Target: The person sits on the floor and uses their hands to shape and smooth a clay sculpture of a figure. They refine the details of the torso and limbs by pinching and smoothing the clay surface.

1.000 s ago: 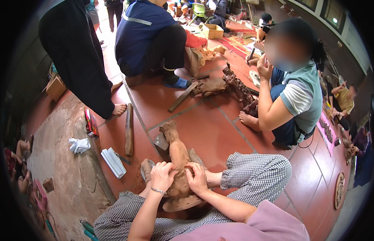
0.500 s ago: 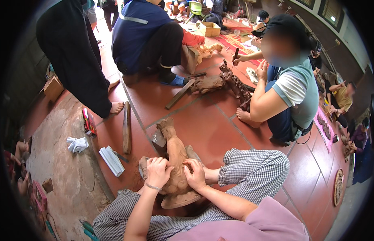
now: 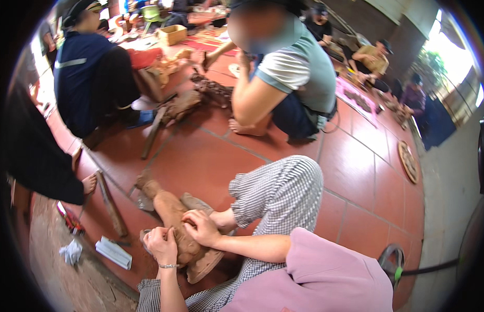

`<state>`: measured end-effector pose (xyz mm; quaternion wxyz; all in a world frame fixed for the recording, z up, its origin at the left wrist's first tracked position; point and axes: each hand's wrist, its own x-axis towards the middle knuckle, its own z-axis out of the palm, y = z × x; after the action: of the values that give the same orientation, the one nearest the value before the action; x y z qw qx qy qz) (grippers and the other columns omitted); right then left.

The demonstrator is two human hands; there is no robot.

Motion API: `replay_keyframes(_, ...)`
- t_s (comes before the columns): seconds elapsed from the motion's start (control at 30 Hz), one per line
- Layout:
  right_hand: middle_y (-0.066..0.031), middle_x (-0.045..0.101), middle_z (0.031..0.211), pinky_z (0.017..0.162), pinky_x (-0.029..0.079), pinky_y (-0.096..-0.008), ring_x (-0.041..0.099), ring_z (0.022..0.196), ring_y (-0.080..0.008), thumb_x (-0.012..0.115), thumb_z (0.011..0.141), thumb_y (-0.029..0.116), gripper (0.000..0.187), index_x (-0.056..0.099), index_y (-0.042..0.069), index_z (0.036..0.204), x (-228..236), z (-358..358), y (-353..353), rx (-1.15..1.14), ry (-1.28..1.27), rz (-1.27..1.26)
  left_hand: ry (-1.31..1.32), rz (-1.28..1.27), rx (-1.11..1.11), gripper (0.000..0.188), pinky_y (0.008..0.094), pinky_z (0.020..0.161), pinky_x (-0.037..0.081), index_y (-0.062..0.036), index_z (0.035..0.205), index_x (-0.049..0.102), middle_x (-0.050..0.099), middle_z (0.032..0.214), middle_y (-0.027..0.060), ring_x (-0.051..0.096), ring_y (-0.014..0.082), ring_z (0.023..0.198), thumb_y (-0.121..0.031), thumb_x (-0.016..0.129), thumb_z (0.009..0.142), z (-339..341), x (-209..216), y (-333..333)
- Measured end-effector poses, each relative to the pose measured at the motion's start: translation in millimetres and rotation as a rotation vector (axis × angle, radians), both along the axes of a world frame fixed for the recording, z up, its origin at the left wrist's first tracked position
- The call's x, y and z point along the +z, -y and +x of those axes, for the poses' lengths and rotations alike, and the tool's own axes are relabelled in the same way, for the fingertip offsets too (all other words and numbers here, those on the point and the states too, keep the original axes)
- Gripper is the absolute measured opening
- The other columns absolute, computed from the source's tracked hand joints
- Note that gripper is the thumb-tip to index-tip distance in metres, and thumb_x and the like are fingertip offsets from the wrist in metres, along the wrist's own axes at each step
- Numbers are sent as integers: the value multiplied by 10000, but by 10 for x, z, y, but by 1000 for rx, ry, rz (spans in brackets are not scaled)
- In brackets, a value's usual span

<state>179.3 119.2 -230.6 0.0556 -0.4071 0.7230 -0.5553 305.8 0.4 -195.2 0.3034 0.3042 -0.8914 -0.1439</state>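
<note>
A brown carved wooden figure (image 3: 172, 210) with a broad rounded base (image 3: 204, 266) lies tilted between my legs, its narrow end pointing away to the left. At its left side, my left hand (image 3: 161, 245) is closed, thumb and fingers pinched together. My right hand (image 3: 201, 228) rests against the figure's right side with bent fingers. Whatever the fingertips of either hand may pinch is too small or hidden to make out. Beside the figure, close to my bare foot (image 3: 224, 218), lies a greyish-brown flat piece (image 3: 196, 202).
To the left are a long wooden stick (image 3: 111, 204), a folded white bundle (image 3: 113, 252), a crumpled white glove (image 3: 71, 251) and a red box (image 3: 70, 218). A person in a teal shirt (image 3: 316, 73) squats ahead by a dark carving (image 3: 213, 88). A round tray (image 3: 407, 162) lies right.
The view has swung to the right, so the scene sits further left. Both hands stay at the figure's sides. A dark ring-shaped object with a cable now shows at the lower right.
</note>
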Motion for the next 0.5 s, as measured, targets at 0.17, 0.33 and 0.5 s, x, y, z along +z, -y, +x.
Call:
replay_keyframes(0.17, -108, 638, 1140, 964, 477, -403, 603, 1090, -311, 661, 891, 133, 194, 632, 43, 1060, -32, -49, -98, 42, 89, 61, 115, -33, -10, 218, 437, 933, 429, -110, 775, 646, 652, 743, 47, 626, 269, 784, -265, 793, 819, -199, 143, -33)
replay_keyframes(0.33, -97, 635, 1140, 941, 488, -400, 594, 1084, -301, 667, 880, 131, 197, 623, 41, 1049, 40, 10, -63, 23, 122, 68, 255, 10, -83, 231, 470, 939, 422, -92, 767, 617, 639, 743, 62, 618, 286, 835, -240, 787, 819, -11, 197, 51)
replay_keyframes(0.5, -89, 633, 1139, 923, 494, -395, 589, 1071, -295, 674, 867, 129, 213, 621, 44, 1055, 27, 2, -70, -11, 81, 70, 191, -179, -72, 211, 463, 924, 426, -78, 814, 602, 635, 753, 89, 614, 311, 826, -220, 752, 859, -466, 232, -96)
